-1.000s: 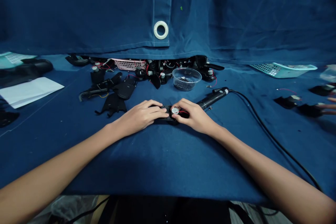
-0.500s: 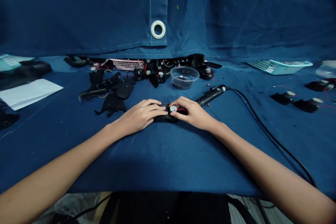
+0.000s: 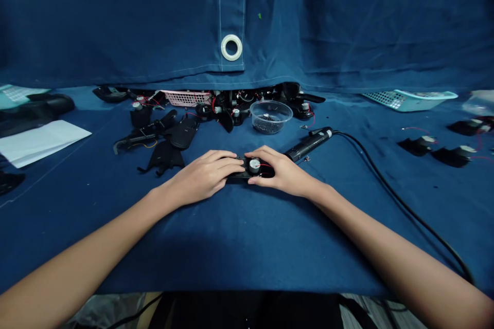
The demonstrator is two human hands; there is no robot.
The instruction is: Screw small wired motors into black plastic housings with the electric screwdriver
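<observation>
A black plastic housing (image 3: 239,175) lies on the blue cloth in front of me, partly covered by both hands. On it stands a small round motor (image 3: 254,165) with a whitish top and a red wire running to the right. My left hand (image 3: 210,175) grips the housing's left end, fingers over the top. My right hand (image 3: 280,168) is closed around the right part, with the thumb on the near side and the fingers on the far side of the motor. Just beyond that hand lies a black corded electric screwdriver (image 3: 309,145).
A clear plastic bowl (image 3: 270,116) of small dark screws stands behind the hands. Black plastic parts (image 3: 168,144) lie at left, near a white paper sheet (image 3: 44,140). A pink basket (image 3: 188,98) and a turquoise basket (image 3: 415,100) stand at the back. More motor parts (image 3: 451,156) are at right.
My right fingers have spread from the motor's sides to the housing, so the motor shows more fully. My left hand keeps its hold. The view has shifted slightly.
</observation>
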